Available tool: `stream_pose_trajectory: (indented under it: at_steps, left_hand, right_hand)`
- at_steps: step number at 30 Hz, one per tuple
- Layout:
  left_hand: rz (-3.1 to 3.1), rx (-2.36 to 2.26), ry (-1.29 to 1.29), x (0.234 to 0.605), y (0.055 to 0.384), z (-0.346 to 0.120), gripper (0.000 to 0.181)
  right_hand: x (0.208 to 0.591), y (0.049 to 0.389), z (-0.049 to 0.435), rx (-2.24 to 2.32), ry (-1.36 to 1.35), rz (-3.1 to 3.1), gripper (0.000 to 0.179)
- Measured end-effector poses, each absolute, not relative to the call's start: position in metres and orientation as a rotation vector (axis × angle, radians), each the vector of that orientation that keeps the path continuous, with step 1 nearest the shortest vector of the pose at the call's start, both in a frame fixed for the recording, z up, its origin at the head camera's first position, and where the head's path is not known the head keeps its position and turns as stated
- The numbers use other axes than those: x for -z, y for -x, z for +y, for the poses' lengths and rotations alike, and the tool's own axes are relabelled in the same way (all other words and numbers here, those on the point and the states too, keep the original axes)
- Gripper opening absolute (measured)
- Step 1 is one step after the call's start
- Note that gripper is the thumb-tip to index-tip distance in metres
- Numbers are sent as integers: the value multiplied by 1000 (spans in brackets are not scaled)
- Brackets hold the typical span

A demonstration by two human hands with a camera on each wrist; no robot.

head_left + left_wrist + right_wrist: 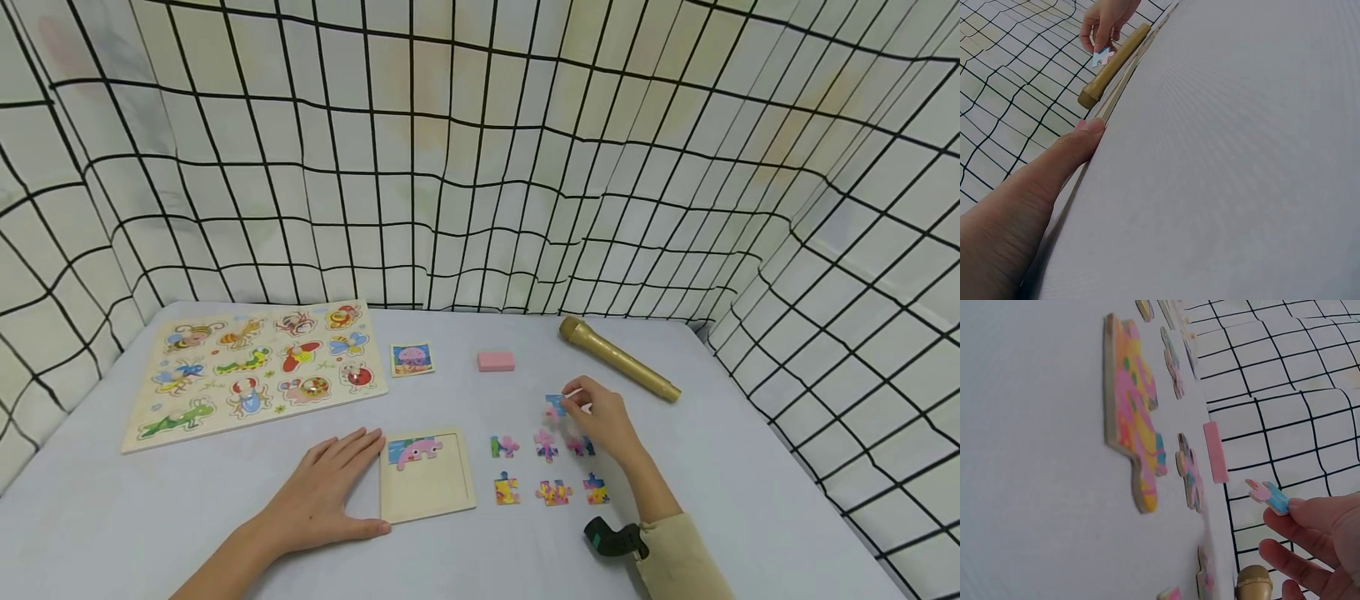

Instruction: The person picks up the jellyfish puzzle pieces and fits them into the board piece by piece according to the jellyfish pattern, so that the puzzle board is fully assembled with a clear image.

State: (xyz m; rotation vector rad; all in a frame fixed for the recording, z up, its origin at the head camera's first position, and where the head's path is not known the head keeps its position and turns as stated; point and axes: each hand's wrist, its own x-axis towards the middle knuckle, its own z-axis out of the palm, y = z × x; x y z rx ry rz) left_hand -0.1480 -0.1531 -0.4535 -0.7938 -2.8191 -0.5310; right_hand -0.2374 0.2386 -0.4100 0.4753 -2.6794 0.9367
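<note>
My right hand (603, 419) pinches a blue-and-pink jigsaw piece (556, 405) between thumb and fingers. In the right wrist view this piece (1270, 496) shows above the white surface. My left hand (330, 492) rests flat at the left side of the wooden puzzle tray (427, 496), with its fingers fairly straight and its thumb at the near left corner. Joined pieces with a pink, smiling animal (420, 451) lie in the tray's upper left. Several loose jigsaw pieces (554, 492) lie in two rows right of the tray, one partly hidden behind my right hand.
Behind the tray are a small jellyfish picture card (412, 359) and a pink block (496, 362). A gold microphone (619, 359) lies at the back right. A large wooden insect puzzle board (258, 375) covers the back left. Black netting (480, 185) surrounds the table.
</note>
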Motion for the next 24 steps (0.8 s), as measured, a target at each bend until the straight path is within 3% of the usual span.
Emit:
stream_pose_trajectory:
  at_steps: [24]
  left_hand:
    - [-2815,530,798,453,148,-153,104]
  right_hand:
    - [402,231,171,-981,-715,-2663,10]
